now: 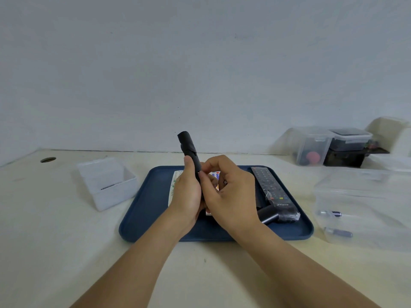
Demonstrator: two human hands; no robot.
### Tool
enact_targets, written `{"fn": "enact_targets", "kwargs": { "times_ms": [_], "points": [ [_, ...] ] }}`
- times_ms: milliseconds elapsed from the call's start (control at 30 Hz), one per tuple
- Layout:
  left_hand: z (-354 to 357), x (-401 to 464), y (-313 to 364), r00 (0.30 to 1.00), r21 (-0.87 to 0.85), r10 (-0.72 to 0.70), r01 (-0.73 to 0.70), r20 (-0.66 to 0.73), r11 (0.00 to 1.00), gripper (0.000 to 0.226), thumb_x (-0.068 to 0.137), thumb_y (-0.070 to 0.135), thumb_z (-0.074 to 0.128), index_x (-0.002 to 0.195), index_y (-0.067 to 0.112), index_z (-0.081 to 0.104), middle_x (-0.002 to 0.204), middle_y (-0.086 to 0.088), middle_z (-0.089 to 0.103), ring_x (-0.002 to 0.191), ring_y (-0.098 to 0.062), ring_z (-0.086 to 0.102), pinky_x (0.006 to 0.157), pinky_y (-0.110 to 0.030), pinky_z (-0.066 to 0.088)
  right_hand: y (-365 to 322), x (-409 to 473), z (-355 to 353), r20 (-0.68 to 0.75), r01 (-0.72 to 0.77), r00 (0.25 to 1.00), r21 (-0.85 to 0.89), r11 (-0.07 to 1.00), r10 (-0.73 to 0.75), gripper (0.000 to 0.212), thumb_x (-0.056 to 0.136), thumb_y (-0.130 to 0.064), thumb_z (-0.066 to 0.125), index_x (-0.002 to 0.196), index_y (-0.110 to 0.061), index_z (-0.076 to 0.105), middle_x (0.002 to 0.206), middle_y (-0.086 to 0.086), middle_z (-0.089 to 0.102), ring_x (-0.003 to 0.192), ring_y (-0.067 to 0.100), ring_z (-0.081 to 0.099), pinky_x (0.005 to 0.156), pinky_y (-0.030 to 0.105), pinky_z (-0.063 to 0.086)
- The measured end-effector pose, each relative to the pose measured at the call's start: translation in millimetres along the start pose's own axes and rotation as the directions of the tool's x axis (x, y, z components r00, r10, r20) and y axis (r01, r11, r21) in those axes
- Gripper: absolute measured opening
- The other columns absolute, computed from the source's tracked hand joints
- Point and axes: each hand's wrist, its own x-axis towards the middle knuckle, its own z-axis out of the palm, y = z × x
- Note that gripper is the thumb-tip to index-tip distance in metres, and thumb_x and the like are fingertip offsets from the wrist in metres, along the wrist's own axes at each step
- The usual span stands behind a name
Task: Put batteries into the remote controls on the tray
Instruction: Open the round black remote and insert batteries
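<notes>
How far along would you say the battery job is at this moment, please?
Nothing looks finished yet. In hand: the left hand holds a black remote upright above the tray, and the right hand pinches its lower part. Left: the long remote, the white remote and a dark piece lie on the tray; batteries sit in the clear box.

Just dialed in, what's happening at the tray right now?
A person holds a slim black remote upright above the blue tray. The left hand grips its lower part, and the right hand pinches it at the side, seemingly working on it. Whether batteries are in yet cannot be seen. On the tray lie a long black remote and a white remote partly hidden by the hands. Loose batteries sit in a clear box to the right.
</notes>
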Motion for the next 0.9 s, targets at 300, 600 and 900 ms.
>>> {"fn": "enact_targets", "kwargs": {
  "times_ms": [300, 600, 900],
  "points": [
    [-3, 7, -2, 0.998, 0.138, 0.018, -0.009, -0.061, 0.99, 0.065, 0.107, 0.054, 0.022, 0.078, 0.011, 0.06, 0.05, 0.001, 0.058, 0.04, -0.015, 0.051, 0.042, -0.024, 0.039, 5, 3, 8, 0.065, -0.077, 0.995, 0.09, 0.993, 0.071, 0.011, 0.092, -0.001, 0.064, 0.089, -0.011, 0.065, 0.053, -0.026, 0.054, 0.043, 0.005, 0.055, 0.044, 0.013, 0.041],
    [1, 9, -4, 0.999, 0.149, 0.015, -0.008, -0.041, 0.989, 0.053, 0.107, 0.051, 0.027, 0.088, 0.023, 0.067, 0.064, 0.007, 0.071, 0.066, -0.014, 0.068, 0.052, -0.026, 0.049, 19, 11, 10, 0.169, -0.104, 0.981, 0.041, 0.994, 0.095, 0.016, 0.095, -0.01, 0.054, 0.098, -0.026, 0.056, 0.085, -0.004, 0.061, 0.069, 0.017, 0.062, 0.056, 0.033, 0.057],
    [-6, 14, 0, 0.999, 0.077, -0.026, 0.028, -0.023, 0.997, 0.055, 0.106, 0.055, 0.027, 0.097, 0.01, 0.057, 0.066, -0.005, 0.054, 0.04, -0.016, 0.044, 0.036, -0.021, 0.026, 15, 24, 3, 0.181, -0.614, 0.76, 0.516, 0.597, 0.625, 0.024, 0.095, 0.006, 0.042, 0.1, -0.015, 0.052, 0.069, 0.003, 0.047, 0.042, 0.012, 0.041, 0.034, 0.021, 0.036]
  ]
}}
